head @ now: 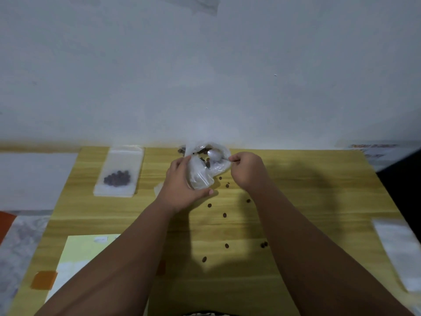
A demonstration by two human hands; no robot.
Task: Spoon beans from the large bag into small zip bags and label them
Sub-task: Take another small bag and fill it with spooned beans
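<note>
A clear plastic bag (200, 176) with brown beans inside stands at the far middle of the wooden table (307, 201). My left hand (182, 181) grips its left side, thumb under the lower edge. My right hand (246, 169) pinches the handle of a metal spoon (215, 155), whose bowl sits over the bag's open mouth. A small zip bag (119, 171) holding a cluster of beans lies flat at the far left. Several loose beans (224, 215) are scattered on the table between my arms.
A yellow sheet (79, 254) with white labels lies at the near left, an orange tag (43, 279) beside it. A stack of clear bags (401, 249) lies along the right edge. A white wall rises right behind the table.
</note>
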